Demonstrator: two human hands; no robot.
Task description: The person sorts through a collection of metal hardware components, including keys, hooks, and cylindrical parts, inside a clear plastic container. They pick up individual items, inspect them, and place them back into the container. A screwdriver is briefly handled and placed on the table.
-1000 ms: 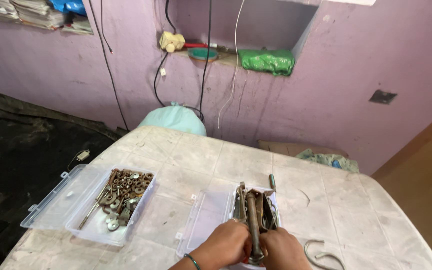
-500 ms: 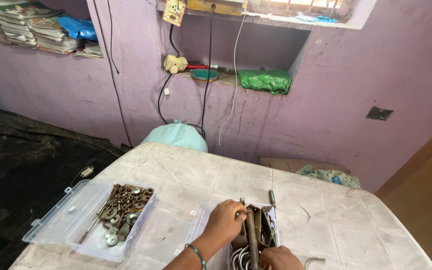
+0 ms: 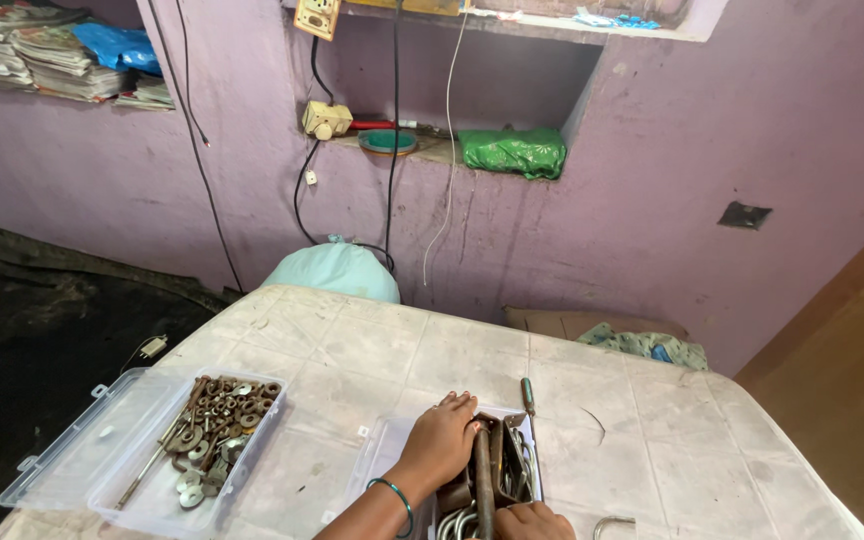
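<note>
A clear plastic box (image 3: 527, 470) crammed with rusty metal tools (image 3: 497, 470) sits at the near edge of the tiled table (image 3: 372, 345). The left hand (image 3: 442, 440) lies flat on the tools, fingers together. The right hand (image 3: 527, 522) is curled around a long rusty bar (image 3: 483, 480). To the left, an open box of washers and bolts (image 3: 217, 415).

The table (image 3: 592, 380) lies bare across its far half and along its right side — a hand could pass there. Near the front edge, the left hand (image 3: 442, 440) and right hand (image 3: 527, 522) crowd the tool-filled box (image 3: 392, 455); another clear box (image 3: 152, 470) of rusty washers blocks the front left corner.
</note>
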